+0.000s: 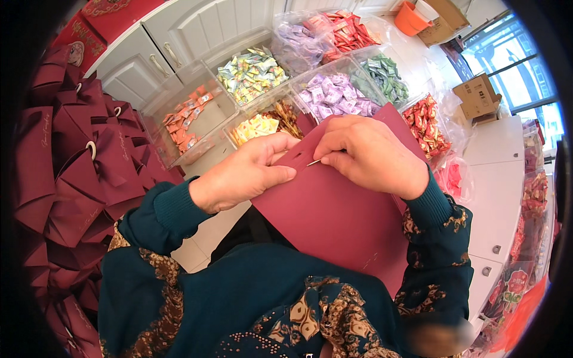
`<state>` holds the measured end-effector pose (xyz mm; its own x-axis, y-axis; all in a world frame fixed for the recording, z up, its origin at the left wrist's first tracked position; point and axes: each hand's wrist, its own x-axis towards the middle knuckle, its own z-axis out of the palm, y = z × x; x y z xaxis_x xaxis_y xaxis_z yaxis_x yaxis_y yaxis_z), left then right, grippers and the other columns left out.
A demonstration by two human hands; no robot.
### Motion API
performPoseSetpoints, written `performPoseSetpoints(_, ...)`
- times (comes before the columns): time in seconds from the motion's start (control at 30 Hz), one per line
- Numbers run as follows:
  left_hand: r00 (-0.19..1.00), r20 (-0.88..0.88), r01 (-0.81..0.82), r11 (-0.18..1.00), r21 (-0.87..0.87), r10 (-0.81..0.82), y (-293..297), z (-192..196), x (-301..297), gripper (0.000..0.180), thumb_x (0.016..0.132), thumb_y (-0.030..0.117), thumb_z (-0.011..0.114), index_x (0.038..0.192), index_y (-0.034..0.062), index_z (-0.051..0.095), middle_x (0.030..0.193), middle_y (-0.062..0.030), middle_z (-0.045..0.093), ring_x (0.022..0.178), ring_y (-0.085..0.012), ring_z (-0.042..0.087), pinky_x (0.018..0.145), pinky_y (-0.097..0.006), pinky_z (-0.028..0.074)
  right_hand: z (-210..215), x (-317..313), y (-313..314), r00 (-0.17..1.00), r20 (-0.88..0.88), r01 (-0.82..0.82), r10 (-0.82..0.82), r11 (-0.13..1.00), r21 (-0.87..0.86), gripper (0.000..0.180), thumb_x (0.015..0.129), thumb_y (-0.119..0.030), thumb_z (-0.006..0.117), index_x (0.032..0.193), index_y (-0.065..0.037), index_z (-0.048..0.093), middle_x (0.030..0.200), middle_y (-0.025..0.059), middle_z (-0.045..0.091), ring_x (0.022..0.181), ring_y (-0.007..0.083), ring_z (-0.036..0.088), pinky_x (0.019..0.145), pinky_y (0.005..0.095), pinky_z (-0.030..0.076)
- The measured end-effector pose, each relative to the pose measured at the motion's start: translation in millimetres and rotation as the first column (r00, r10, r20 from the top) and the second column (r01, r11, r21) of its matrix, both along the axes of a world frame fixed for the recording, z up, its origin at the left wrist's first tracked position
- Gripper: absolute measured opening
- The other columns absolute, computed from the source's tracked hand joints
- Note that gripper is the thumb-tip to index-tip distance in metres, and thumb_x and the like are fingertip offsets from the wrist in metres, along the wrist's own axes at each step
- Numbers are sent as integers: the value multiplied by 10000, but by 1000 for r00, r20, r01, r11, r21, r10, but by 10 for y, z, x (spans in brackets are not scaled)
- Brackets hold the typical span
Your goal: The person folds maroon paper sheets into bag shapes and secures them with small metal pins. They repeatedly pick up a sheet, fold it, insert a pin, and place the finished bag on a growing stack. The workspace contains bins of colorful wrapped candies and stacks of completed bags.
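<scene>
A maroon gift bag (334, 221) of stiff paper is held in front of my body, tilted, with a small slot near its top edge. My left hand (245, 170) is closed on the bag's left edge, thumb on the near face and fingers partly hidden behind. Over the top edge, my right hand (373, 152) pinches a short, thin, pale piece (314, 162) beside the slot, perhaps a cord end. Most of that piece is hidden by the fingers. Behind the hands are clear bins with purple packets (335, 95) and yellow packets (253, 127).
Many finished-looking maroon bags (89, 161), some with cream cord handles, are piled on the left. Further bins hold orange packets (188, 116), green packets (385, 77) and red packets (427, 126). White cabinets (209, 27) stand behind; a cardboard box (476, 97) is at the right.
</scene>
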<state>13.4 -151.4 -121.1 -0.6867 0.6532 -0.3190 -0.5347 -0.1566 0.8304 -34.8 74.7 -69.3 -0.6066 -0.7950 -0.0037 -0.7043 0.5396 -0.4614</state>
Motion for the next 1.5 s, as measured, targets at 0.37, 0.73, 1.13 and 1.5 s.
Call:
performPoseSetpoints(0.37,979,-172,-114,993,-34,106,92,-26,49,335,924,-66,480,1250,9,499,1147,-49,617,1041,-89,600,891,-247,496,45,289,-258,889,-435,-55,146,975,214,91,668,-90,638,757,-105,620,836,28,569,848,212,569,710,346,482)
performPoseSetpoints(0.73,999,-47,-24,1000,14,24,21,18,71,305,954,-23,510,1256,13,484,1220,-63,604,1098,-118,599,936,-276,499,47,341,-114,909,-415,-37,39,999,11,90,699,-85,628,788,-83,641,777,61,536,786,255,561,698,367,474)
performPoseSetpoints(1.13,998,-18,-59,998,38,60,-18,27,116,295,940,-3,539,1230,9,484,1197,-70,617,1086,-122,607,947,-282,494,179,326,-94,804,-571,102,-164,985,-139,264,747,-73,664,1010,-67,657,767,77,505,730,196,539,628,291,413)
performPoseSetpoints(1.5,999,35,12,991,135,-17,-102,45,112,311,943,27,540,1248,17,479,1210,-76,605,1084,-113,603,935,-274,494,-10,85,191,501,822,592,-270,800,-98,254,905,-191,684,1062,8,670,884,35,680,749,74,626,663,241,522)
